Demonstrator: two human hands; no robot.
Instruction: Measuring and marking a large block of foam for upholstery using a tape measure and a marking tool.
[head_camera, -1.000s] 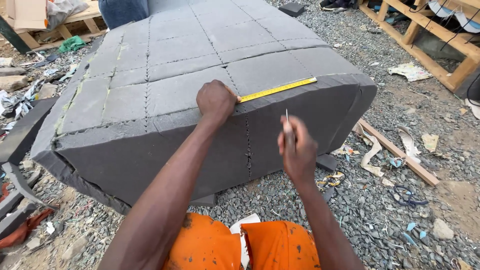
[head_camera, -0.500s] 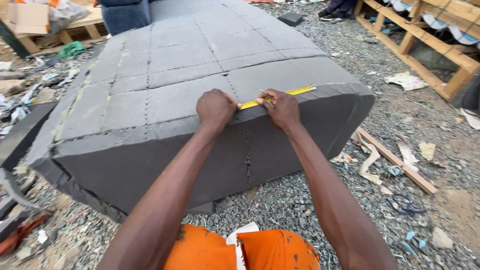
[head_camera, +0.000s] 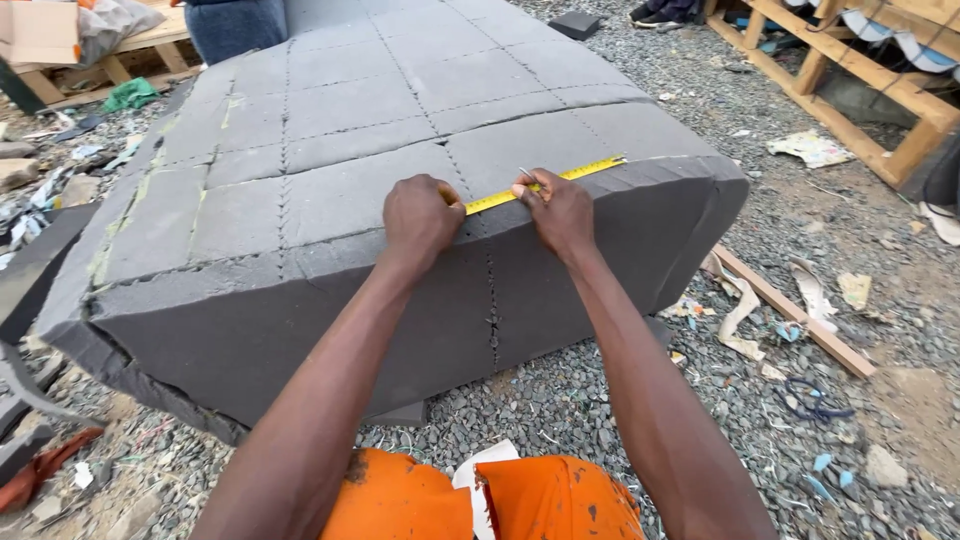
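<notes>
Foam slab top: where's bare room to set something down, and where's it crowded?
Free: the grey foam slab behind both hands, up to its far end. Crowded: the front edge, where left hand and right hand press the yellow tape measure; gravel at right holds scraps and a wooden strip.

Gravel ground (head_camera: 600, 400) is carrying a big grey foam block (head_camera: 330, 190) (stitched-looking panels), and a wooden slat (head_camera: 790, 310), paper scraps (head_camera: 812, 148) and a small foam offcut (head_camera: 577, 24) are lying around it.
</notes>
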